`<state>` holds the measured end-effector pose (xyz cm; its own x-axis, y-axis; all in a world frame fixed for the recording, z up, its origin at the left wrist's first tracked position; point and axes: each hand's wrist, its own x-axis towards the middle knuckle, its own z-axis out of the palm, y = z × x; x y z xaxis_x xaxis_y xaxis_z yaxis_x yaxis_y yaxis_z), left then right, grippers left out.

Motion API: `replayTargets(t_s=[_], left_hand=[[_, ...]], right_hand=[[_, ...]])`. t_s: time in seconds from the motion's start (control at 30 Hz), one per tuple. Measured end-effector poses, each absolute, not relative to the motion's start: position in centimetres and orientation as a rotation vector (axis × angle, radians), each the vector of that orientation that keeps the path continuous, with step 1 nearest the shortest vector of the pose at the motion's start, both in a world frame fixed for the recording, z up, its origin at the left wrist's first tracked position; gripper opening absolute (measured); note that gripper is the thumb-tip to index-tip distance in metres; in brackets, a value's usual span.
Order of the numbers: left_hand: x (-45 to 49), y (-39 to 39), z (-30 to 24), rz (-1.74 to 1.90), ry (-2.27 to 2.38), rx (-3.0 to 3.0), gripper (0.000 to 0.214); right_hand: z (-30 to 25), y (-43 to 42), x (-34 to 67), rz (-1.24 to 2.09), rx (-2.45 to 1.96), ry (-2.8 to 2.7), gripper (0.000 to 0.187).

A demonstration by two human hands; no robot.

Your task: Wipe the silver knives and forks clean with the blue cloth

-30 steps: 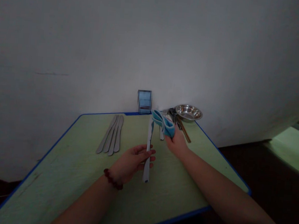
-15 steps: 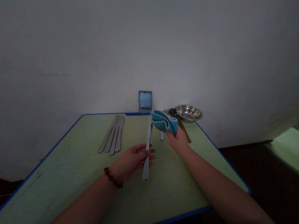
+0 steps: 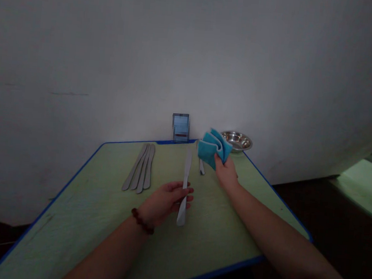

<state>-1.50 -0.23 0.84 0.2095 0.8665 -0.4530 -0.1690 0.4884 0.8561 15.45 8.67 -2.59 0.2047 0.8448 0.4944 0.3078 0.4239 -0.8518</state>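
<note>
My left hand (image 3: 166, 200), with a dark red bead bracelet at the wrist, grips a silver table knife (image 3: 187, 167) by its handle, blade pointing away from me. A folded blue cloth (image 3: 209, 149) is pinched in my right hand (image 3: 226, 170), to the right of the blade and apart from it. Left of my hands, several table knives (image 3: 144, 168) lie side by side on the table. Beyond the cloth, the handle end of another piece of cutlery (image 3: 201, 168) shows; the rest of it is hidden behind the cloth.
The pale green table (image 3: 87, 200) has a blue edge and stands against a grey wall (image 3: 121, 57). At its far right corner sits a shiny metal bowl (image 3: 242, 141). A blurred-out upright device (image 3: 181, 128) leans at the back edge.
The cloth in my right hand has moved off the knife blade, to the right, and now covers the forks and brown handles near the bowl. My left hand with the knife has barely moved.
</note>
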Motion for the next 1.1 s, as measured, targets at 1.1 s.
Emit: replayTargets(t_s=[1.1], left_hand=[[-1.0, -0.5, 1.3, 0.808, 1.131, 0.817, 0.022]], right_hand=[[-0.2, 6.8, 15.8, 0.148, -0.700, -2.661, 0.068]])
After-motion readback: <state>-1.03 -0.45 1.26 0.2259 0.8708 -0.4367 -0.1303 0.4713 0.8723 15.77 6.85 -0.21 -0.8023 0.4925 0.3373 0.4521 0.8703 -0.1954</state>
